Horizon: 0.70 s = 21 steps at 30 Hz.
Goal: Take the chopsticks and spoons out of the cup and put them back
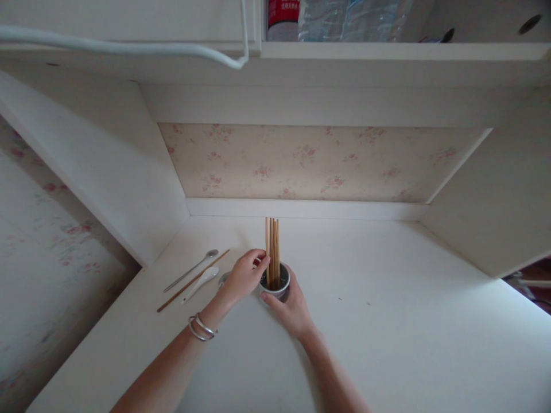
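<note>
A small white cup [276,285] stands on the white desk [387,321] with several wooden chopsticks [272,246] upright in it. My left hand [244,275], silver bangles on its wrist, pinches one of those chopsticks just above the rim. My right hand [293,308] wraps round the near side of the cup. To the left lie one loose chopstick [193,281], a metal spoon [191,269] and a white ceramic spoon [200,283]. The bowl of another spoon [222,279] peeks out behind my left hand.
The desk sits in a white alcove with a floral back panel [310,163] and side walls [107,172]. A shelf overhead carries a red-labelled container [283,17] and plastic bottles [353,20]. A white cable [129,49] runs along the top edge.
</note>
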{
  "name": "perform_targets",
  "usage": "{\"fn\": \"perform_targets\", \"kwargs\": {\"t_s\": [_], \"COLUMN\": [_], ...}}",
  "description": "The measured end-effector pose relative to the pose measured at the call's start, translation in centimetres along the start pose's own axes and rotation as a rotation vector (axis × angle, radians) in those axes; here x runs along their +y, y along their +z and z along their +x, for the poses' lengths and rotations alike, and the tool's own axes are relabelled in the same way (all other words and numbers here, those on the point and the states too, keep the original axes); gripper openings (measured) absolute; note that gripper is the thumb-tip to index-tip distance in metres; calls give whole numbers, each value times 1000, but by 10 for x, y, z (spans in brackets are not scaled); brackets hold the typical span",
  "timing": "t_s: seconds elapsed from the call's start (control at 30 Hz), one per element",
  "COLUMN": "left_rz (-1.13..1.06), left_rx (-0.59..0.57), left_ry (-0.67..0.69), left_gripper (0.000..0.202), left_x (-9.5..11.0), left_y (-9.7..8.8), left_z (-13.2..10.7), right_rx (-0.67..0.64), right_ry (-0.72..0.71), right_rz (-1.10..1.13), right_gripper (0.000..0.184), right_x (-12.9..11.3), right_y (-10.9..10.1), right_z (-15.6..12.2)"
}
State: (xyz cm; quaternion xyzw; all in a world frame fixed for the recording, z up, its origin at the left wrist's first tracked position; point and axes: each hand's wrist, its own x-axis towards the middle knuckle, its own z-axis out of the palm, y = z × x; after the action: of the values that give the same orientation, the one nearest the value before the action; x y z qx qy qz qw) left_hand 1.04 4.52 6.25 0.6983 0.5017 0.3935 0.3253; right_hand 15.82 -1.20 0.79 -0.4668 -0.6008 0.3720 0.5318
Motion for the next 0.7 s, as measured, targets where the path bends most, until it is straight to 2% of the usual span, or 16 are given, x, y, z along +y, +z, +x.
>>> {"fn": "perform_targets", "kwargs": {"t_s": [0.23, 0.33, 0.43, 0.53, 0.7], "left_rz": [-365, -544, -697, -726, -753], "left_rx": [-24, -70, -166, -197, -163], "left_ry": [-168, -161, -100, -66, -89], "left_gripper": [46, 56, 83, 100, 99], "left_x": [-11, -14, -19, -22, -25], "left_y": [8, 12, 19, 26, 27], "left_z": [-11, -26, -40, -47, -46], "right_rx": [-7, -17, -43, -95, -177], "right_ry": [-24, -13, -2, -1, 34], "right_rz": [16, 20, 42, 79, 95], "right_gripper": [74, 72, 71, 74, 81], "right_x": [0, 0, 2, 5, 10], "right_y": [1, 0, -1, -3, -4], "right_z": [1, 1, 1, 0, -2]}}
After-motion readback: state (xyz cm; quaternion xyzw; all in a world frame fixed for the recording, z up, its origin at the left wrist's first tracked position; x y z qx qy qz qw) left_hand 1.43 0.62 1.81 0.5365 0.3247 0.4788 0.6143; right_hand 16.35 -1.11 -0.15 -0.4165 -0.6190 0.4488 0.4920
